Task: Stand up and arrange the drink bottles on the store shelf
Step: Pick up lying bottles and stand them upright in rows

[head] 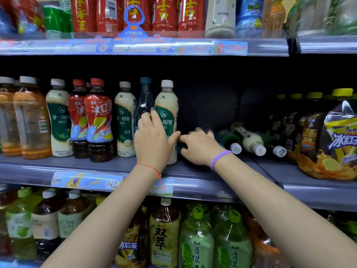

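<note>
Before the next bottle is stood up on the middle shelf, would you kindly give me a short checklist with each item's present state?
1. Left hand steadies the upright cream-and-green milk tea bottle with a white cap: ok, fingers rest against it.
2. Right hand has a firm hold on a dark lying bottle: cannot tell, the hand hides it.
3. Free standing room right of the upright row on the grey middle shelf: ok.
4. Fallen bottles with white caps are stood up: not ok, several lie on their sides.
5. Slim blue clear bottle stands upright behind the left hand: ok.
</note>
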Motion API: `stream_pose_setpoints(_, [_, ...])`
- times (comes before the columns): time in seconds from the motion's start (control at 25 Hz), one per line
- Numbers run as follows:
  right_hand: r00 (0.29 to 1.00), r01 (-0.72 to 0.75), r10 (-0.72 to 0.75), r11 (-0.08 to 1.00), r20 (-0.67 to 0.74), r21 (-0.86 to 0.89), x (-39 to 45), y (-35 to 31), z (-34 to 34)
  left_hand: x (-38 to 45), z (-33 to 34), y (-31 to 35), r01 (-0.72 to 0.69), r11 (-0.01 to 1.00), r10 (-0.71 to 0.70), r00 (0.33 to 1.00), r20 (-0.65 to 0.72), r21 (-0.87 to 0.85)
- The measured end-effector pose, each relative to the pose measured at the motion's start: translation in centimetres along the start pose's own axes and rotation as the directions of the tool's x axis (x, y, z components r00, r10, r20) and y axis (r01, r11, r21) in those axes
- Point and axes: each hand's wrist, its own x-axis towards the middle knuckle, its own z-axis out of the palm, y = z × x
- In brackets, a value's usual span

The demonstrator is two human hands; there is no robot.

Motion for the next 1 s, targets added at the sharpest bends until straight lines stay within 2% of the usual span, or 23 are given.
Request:
stream_pose_setpoints(0.12, [1.000, 0.022, -0.022, 0.998, 0.012, -0.058, 0.5, -0.9, 0.1, 0.2, 0.0, -1.6, -0.035, 0.999, 0.036, 0.998, -0.054, 0.020])
stream_pose_setpoints(0.28, [0.996, -0.044, 0.047, 0.998, 0.074, -0.043, 0.8, -1.3, 0.7, -0.3, -0.1, -3.0, -0.140, 0.990, 0.135, 0.982, -0.130, -0.031])
stream_pose_setpoints(0.44, [0.990, -0.141, 0.141, 0.989, -0.004, -0.053, 1.0, -1.9, 1.0, -0.4, -0.7, -4.4, -0.239, 0.965, 0.255, 0.950, -0.180, 0.104])
stream_pose_setpoints(0.52, [0.985, -0.163, 0.167, 0.983, -0.039, 0.088, 0.7, -1.6, 0.4, -0.4, -0.8, -5.2, -0.332, 0.930, 0.356, 0.919, -0.170, 0.157])
stream_pose_setpoints(0.64, [0.967, -0.130, 0.202, 0.915, -0.154, 0.383, 0.2, -1.5, -1.9, -0.7, -0.9, -5.1, -0.386, 0.919, 0.393, 0.906, -0.156, 0.074])
stream_pose_setpoints(0.72, [0.906, -0.071, 0.260, 0.872, -0.335, 0.483, 0.3, -2.0, -3.6, -0.5, -1.0, -4.2, -0.375, 0.927, 0.366, 0.919, -0.147, -0.033])
stream_pose_setpoints(0.84, [0.713, 0.118, 0.345, 0.799, -0.611, 0.589, 0.3, -3.1, -5.3, -0.4, -1.1, -2.9, -0.352, 0.907, 0.354, 0.935, -0.036, -0.231])
stream_pose_setpoints(0.92, [0.625, 0.254, 0.421, 0.686, -0.657, 0.682, 0.5, -3.7, -5.8, -0.7, -1.7, -2.0, -0.194, 0.879, 0.266, 0.958, 0.109, -0.436])
stream_pose_setpoints(1.0, [0.639, 0.303, 0.516, 0.513, -0.571, 0.803, 1.2, -4.0, -6.0, -1.3, -2.2, -1.1, 0.020, 0.821, 0.178, 0.940, 0.290, -0.570])
